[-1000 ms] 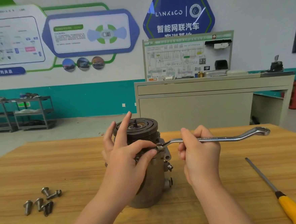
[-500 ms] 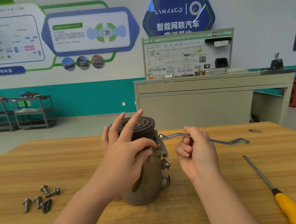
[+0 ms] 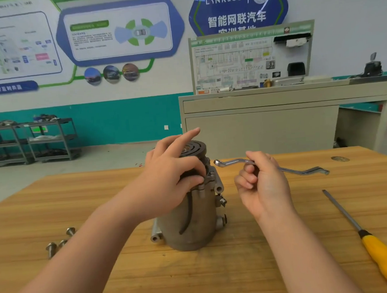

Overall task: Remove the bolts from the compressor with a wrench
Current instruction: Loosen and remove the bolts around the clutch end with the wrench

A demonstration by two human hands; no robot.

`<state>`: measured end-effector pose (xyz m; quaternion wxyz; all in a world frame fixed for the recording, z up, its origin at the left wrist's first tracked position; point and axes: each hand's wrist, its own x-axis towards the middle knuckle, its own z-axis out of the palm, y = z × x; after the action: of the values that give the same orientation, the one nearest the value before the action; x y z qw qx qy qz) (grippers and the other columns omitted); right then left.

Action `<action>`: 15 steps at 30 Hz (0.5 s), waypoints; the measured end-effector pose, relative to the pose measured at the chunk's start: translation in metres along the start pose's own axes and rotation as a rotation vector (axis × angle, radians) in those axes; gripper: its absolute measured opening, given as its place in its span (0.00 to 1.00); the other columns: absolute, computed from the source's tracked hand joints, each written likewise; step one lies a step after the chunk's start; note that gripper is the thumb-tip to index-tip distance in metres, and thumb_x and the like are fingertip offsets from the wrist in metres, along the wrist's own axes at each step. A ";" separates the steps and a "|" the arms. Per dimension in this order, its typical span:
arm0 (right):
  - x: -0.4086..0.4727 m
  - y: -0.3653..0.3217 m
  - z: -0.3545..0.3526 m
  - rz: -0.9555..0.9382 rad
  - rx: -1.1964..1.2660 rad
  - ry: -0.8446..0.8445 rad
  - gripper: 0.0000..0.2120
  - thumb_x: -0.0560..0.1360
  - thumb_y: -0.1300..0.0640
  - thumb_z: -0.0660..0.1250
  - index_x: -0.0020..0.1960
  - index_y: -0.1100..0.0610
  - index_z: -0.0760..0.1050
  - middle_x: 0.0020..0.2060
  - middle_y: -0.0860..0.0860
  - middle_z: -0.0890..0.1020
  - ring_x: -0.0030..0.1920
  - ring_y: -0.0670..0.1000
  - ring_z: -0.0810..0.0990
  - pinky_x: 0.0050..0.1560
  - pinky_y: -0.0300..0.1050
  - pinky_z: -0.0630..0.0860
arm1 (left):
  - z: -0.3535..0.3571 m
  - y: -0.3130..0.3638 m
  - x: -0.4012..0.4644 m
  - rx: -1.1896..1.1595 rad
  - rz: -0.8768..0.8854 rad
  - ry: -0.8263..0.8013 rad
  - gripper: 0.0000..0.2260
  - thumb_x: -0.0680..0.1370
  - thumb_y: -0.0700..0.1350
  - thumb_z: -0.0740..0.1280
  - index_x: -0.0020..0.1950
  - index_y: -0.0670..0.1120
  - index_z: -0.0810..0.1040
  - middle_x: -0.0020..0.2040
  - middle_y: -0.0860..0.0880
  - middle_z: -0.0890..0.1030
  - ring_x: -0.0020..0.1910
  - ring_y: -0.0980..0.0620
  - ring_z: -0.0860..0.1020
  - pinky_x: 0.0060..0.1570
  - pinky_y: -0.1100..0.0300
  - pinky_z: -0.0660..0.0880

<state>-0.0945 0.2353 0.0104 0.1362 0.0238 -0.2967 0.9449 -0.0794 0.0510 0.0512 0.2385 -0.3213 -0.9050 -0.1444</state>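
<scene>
The grey metal compressor (image 3: 193, 219) stands upright in the middle of the wooden table (image 3: 220, 277), its black pulley on top. My left hand (image 3: 169, 180) covers its upper left side, thumb and fingertips pinched at a bolt on the top flange, the index finger raised. My right hand (image 3: 261, 185) holds the silver offset ring wrench (image 3: 304, 170) by the middle of its shaft, just right of the compressor. The wrench's near ring end hangs in the air, apart from the compressor.
Several loose bolts (image 3: 57, 242) lie on the table at the left, partly hidden by my left forearm. A screwdriver with a yellow handle (image 3: 378, 254) lies at the right. A beige workbench (image 3: 277, 117) stands behind the table.
The wrench has come off the bolt on the compressor's top and moved right with my right hand. My left fingers have closed on that bolt. The compressor has turned slightly.
</scene>
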 end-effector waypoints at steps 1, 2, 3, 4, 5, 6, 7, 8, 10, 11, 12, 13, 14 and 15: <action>0.000 0.000 0.000 0.002 0.001 0.008 0.14 0.76 0.66 0.64 0.36 0.55 0.64 0.23 0.49 0.69 0.19 0.44 0.64 0.18 0.35 0.60 | 0.001 0.002 0.001 0.012 -0.019 -0.009 0.02 0.78 0.51 0.67 0.48 0.56 0.79 0.77 0.65 0.50 0.71 0.61 0.49 0.69 0.53 0.49; 0.000 0.000 -0.001 0.006 -0.003 0.012 0.14 0.76 0.66 0.64 0.36 0.55 0.64 0.23 0.49 0.69 0.19 0.44 0.64 0.18 0.35 0.60 | 0.002 0.003 0.002 0.025 -0.042 -0.007 0.03 0.77 0.53 0.67 0.48 0.57 0.78 0.78 0.64 0.50 0.71 0.61 0.50 0.68 0.54 0.49; 0.000 0.001 -0.001 0.010 -0.005 0.013 0.14 0.76 0.65 0.64 0.36 0.55 0.64 0.23 0.49 0.69 0.19 0.44 0.64 0.18 0.35 0.60 | 0.004 0.003 0.002 0.036 -0.054 0.006 0.05 0.76 0.56 0.66 0.47 0.57 0.78 0.78 0.63 0.50 0.70 0.60 0.50 0.67 0.54 0.50; 0.000 0.002 -0.001 0.014 -0.005 0.013 0.14 0.76 0.65 0.64 0.36 0.55 0.64 0.23 0.49 0.69 0.19 0.44 0.64 0.18 0.35 0.60 | 0.006 0.003 0.001 0.044 -0.047 0.026 0.07 0.75 0.59 0.65 0.47 0.57 0.78 0.78 0.62 0.50 0.70 0.59 0.51 0.67 0.53 0.51; 0.000 0.002 -0.002 0.018 -0.003 0.016 0.13 0.76 0.65 0.64 0.36 0.55 0.64 0.23 0.49 0.69 0.19 0.44 0.64 0.18 0.35 0.60 | 0.007 0.003 0.001 0.047 -0.028 0.040 0.09 0.74 0.61 0.64 0.47 0.58 0.78 0.78 0.63 0.50 0.70 0.58 0.52 0.66 0.53 0.51; 0.000 0.002 -0.002 0.023 -0.001 0.020 0.13 0.76 0.65 0.64 0.36 0.55 0.64 0.23 0.49 0.69 0.19 0.44 0.64 0.18 0.35 0.61 | 0.006 0.004 -0.001 0.041 -0.005 0.036 0.10 0.74 0.62 0.64 0.49 0.60 0.78 0.78 0.64 0.50 0.70 0.58 0.52 0.65 0.55 0.51; 0.000 0.002 -0.002 0.026 0.001 0.021 0.13 0.76 0.65 0.64 0.36 0.55 0.64 0.23 0.48 0.69 0.19 0.44 0.64 0.18 0.35 0.61 | 0.004 0.004 -0.002 0.028 0.015 0.017 0.09 0.74 0.61 0.65 0.51 0.62 0.78 0.76 0.66 0.49 0.71 0.58 0.52 0.64 0.57 0.50; 0.000 0.002 -0.002 0.028 0.007 0.020 0.13 0.76 0.65 0.64 0.36 0.55 0.64 0.23 0.48 0.69 0.19 0.44 0.64 0.18 0.35 0.61 | 0.001 0.003 -0.002 0.014 0.027 -0.009 0.07 0.75 0.59 0.66 0.53 0.63 0.77 0.75 0.68 0.49 0.71 0.59 0.51 0.63 0.60 0.48; 0.001 0.002 -0.001 0.035 0.027 0.022 0.13 0.76 0.65 0.64 0.36 0.55 0.65 0.23 0.48 0.69 0.19 0.44 0.64 0.18 0.35 0.60 | -0.003 0.002 0.000 0.000 0.015 -0.063 0.05 0.77 0.54 0.67 0.51 0.64 0.76 0.73 0.70 0.50 0.72 0.60 0.51 0.62 0.63 0.46; 0.001 0.002 -0.001 0.039 0.033 0.024 0.13 0.76 0.65 0.63 0.36 0.55 0.65 0.23 0.48 0.69 0.19 0.44 0.64 0.18 0.35 0.60 | -0.004 0.002 0.001 -0.001 0.001 -0.071 0.05 0.77 0.52 0.68 0.49 0.64 0.76 0.73 0.69 0.52 0.72 0.59 0.52 0.63 0.62 0.46; 0.001 0.002 0.000 0.041 0.035 0.023 0.13 0.76 0.65 0.63 0.36 0.55 0.65 0.23 0.48 0.69 0.19 0.44 0.64 0.17 0.35 0.60 | -0.003 0.003 0.001 -0.002 -0.017 -0.061 0.06 0.77 0.51 0.68 0.46 0.64 0.75 0.75 0.68 0.53 0.72 0.58 0.53 0.64 0.61 0.47; 0.000 0.002 0.000 0.042 0.034 0.022 0.13 0.76 0.66 0.63 0.36 0.55 0.65 0.23 0.48 0.69 0.19 0.44 0.64 0.17 0.34 0.60 | -0.001 0.005 0.002 -0.003 -0.036 -0.038 0.06 0.77 0.51 0.69 0.45 0.63 0.75 0.76 0.66 0.54 0.72 0.57 0.54 0.64 0.60 0.47; 0.000 0.002 0.000 0.044 0.029 0.022 0.13 0.76 0.66 0.63 0.36 0.55 0.65 0.23 0.48 0.69 0.19 0.44 0.64 0.18 0.34 0.60 | 0.002 0.007 0.002 -0.002 -0.056 -0.012 0.06 0.76 0.51 0.70 0.43 0.61 0.75 0.77 0.64 0.55 0.72 0.55 0.55 0.65 0.59 0.48; 0.000 0.003 0.000 0.044 0.024 0.021 0.13 0.76 0.66 0.64 0.36 0.55 0.65 0.23 0.48 0.69 0.19 0.44 0.64 0.18 0.34 0.60 | 0.005 0.009 0.003 0.002 -0.073 0.013 0.05 0.75 0.53 0.70 0.42 0.59 0.75 0.77 0.62 0.55 0.73 0.54 0.56 0.66 0.58 0.48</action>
<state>-0.0947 0.2331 0.0090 0.1181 0.0087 -0.2843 0.9514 -0.0766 0.0614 0.0496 0.2392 -0.2866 -0.9148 -0.1541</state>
